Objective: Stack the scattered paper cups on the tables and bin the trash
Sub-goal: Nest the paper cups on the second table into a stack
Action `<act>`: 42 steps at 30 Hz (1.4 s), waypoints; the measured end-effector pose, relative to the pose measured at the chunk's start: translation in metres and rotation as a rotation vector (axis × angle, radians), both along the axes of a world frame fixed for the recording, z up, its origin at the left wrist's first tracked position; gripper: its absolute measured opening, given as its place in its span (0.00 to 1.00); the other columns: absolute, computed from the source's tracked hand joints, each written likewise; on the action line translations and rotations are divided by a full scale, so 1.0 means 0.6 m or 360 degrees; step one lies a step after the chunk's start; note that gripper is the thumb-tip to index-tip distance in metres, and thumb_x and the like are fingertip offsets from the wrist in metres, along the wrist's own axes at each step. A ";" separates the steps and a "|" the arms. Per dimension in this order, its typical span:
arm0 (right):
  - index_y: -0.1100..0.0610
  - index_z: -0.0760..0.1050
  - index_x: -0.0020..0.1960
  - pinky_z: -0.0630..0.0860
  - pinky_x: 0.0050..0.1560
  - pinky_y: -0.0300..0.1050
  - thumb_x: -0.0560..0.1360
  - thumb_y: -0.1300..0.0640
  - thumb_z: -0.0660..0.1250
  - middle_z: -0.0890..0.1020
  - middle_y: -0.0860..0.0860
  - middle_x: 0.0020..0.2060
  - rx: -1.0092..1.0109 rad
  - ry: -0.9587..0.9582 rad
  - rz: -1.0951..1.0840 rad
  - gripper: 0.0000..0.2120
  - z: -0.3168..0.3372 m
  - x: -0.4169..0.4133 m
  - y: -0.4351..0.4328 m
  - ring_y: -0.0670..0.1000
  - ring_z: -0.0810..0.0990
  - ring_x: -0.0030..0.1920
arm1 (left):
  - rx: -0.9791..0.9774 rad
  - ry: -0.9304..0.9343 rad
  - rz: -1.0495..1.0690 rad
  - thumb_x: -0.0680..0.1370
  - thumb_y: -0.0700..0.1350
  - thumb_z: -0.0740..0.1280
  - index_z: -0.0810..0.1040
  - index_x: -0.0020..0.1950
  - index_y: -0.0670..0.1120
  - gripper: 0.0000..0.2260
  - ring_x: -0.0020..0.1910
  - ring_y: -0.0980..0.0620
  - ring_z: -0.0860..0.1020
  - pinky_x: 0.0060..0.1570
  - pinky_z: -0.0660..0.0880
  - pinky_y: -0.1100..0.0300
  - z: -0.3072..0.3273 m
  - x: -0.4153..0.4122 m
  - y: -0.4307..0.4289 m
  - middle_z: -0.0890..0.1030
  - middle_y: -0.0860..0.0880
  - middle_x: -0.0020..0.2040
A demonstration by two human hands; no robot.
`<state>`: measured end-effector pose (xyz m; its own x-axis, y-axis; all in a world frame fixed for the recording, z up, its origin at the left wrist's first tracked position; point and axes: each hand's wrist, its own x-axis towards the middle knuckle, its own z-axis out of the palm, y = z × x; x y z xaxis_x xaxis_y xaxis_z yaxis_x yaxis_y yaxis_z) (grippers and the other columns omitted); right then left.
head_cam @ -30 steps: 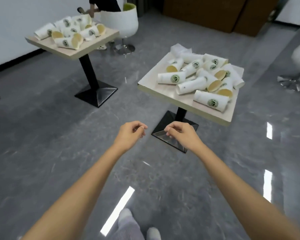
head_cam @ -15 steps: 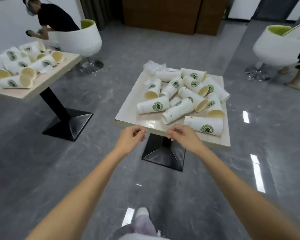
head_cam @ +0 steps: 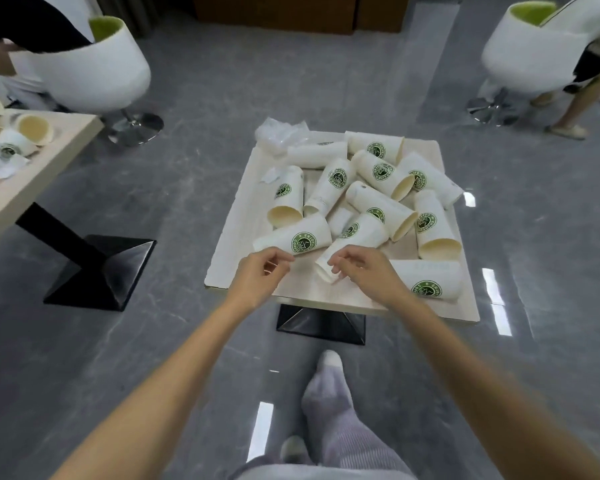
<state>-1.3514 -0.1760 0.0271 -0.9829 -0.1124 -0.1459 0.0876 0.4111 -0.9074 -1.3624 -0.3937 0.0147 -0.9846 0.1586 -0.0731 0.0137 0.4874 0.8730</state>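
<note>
Head view: both my hands hover over the near edge of the table (head_cam: pixel 236 237). My left hand (head_cam: pixel 262 273) has its fingers loosely curled and holds nothing; a lying paper cup (head_cam: pixel 291 239) is just beyond its fingertips. My right hand (head_cam: pixel 366 270) has its fingers curled at the narrow end of a second cup (head_cam: pixel 355 233); I cannot tell whether they grip it. A third cup (head_cam: pixel 430 278) lies just right of that hand. Beyond both hands lies a heap of cups (head_cam: pixel 378 168), with a crumpled plastic wrapper (head_cam: pixel 278 131) at its far left
</note>
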 end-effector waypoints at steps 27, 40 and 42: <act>0.53 0.81 0.44 0.70 0.40 0.30 0.77 0.62 0.64 0.83 0.46 0.36 -0.0046 -0.0144 -0.0001 0.09 -0.082 -0.239 0.112 0.43 0.79 0.38 | -0.1285 0.0566 -0.0790 0.65 0.49 0.80 0.56 0.77 0.55 0.47 0.61 0.39 0.75 0.54 0.76 0.46 -0.144 -0.237 0.074 0.73 0.40 0.68; 0.59 0.81 0.46 0.72 0.39 0.30 0.77 0.63 0.64 0.82 0.49 0.36 -0.0115 -0.0170 -0.0313 0.07 -0.068 -0.239 0.133 0.41 0.79 0.35 | -0.1358 0.0446 -0.0842 0.63 0.53 0.80 0.48 0.79 0.58 0.54 0.48 0.42 0.79 0.43 0.78 0.47 -0.153 -0.249 0.070 0.75 0.41 0.63; 0.60 0.81 0.46 0.71 0.38 0.29 0.77 0.63 0.64 0.82 0.49 0.36 -0.0116 -0.0166 -0.0364 0.07 -0.065 -0.241 0.132 0.41 0.78 0.35 | -0.1312 0.0450 -0.0833 0.62 0.54 0.81 0.50 0.79 0.57 0.54 0.46 0.43 0.79 0.41 0.78 0.48 -0.147 -0.251 0.067 0.75 0.42 0.62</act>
<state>-1.4962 -0.0967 -0.0118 -0.9640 0.0968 -0.2477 0.2656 0.3038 -0.9150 -1.5128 -0.3535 -0.0732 -0.8043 0.5799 -0.1294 0.5519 0.8098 0.1990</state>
